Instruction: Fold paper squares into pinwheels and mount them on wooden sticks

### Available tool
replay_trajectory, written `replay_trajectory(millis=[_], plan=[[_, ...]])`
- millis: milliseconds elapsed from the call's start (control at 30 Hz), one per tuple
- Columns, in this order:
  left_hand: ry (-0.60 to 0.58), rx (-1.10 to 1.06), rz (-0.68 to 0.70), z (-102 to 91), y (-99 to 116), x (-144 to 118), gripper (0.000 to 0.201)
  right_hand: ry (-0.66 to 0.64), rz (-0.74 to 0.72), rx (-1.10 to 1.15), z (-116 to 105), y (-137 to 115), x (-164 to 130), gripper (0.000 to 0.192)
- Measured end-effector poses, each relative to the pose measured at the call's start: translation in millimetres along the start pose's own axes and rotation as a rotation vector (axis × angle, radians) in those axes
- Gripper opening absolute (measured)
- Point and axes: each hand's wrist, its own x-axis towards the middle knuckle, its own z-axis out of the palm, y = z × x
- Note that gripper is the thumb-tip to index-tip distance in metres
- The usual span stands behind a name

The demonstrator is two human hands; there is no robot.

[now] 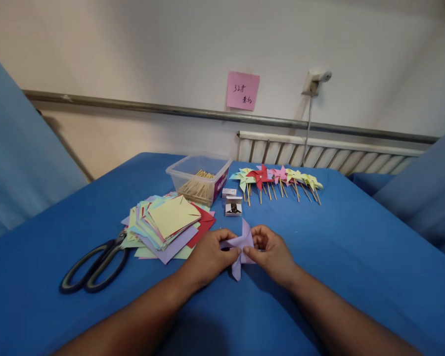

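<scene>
Hands meet over the middle of the table (356, 257), which is covered in blue cloth, and both pinch one piece of folded lilac paper (240, 248). The left hand (207, 257) grips the paper's left side between thumb and fingers; the right hand (270, 252) closes on its right side, fingertips touching the left hand's at the paper's centre. One point of the paper stands up between the hands and another hangs down toward the near edge.

Just left of the left hand lies a loose stack of coloured paper squares (168, 225), a pale yellow sheet on top and red and lilac ones showing beneath. Scissors (96, 264) with black handles lie left of the stack, blades reaching under it. Behind the stack stands a clear plastic box (198, 178) holding thin wooden sticks. Two small white boxes (233, 202) sit beside it, the nearer one open with small dark metal pieces inside. Toward the far edge a row of finished paper pinwheels (278, 180) on sticks lies flat, yellow, red and pink. A pink note (243, 90) is stuck on the wall.
</scene>
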Motion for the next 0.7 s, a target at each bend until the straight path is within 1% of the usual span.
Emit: replay_trajectory(millis=[67, 233, 500, 600, 700], plan=[[-0.006, 0.021, 0.014, -1.3, 1.6, -0.9, 0.017, -0.016, -0.004, -0.01, 0.1, 0.4, -0.7, 0.027], [-0.029, 0.022, -0.037, -2.6, 1.5, -1.0, 0.019, -0.047, -0.012, -0.03, 1.8, -0.4, -3.3, 0.028], [-0.066, 0.045, -0.036, -6.2, 1.8, -1.2, 0.014, -0.064, -0.049, -0.084, 1.9, -1.1, -5.5, 0.025], [-0.023, -0.003, -0.04, -8.2, 1.5, 0.8, 0.016, -0.015, -0.09, -0.102, -2.4, 4.1, -1.5, 0.024], [0.109, -0.104, -0.058, -12.8, -1.8, 7.4, 0.017, 0.099, -0.164, -0.185, -7.5, 10.6, 7.9, 0.022]])
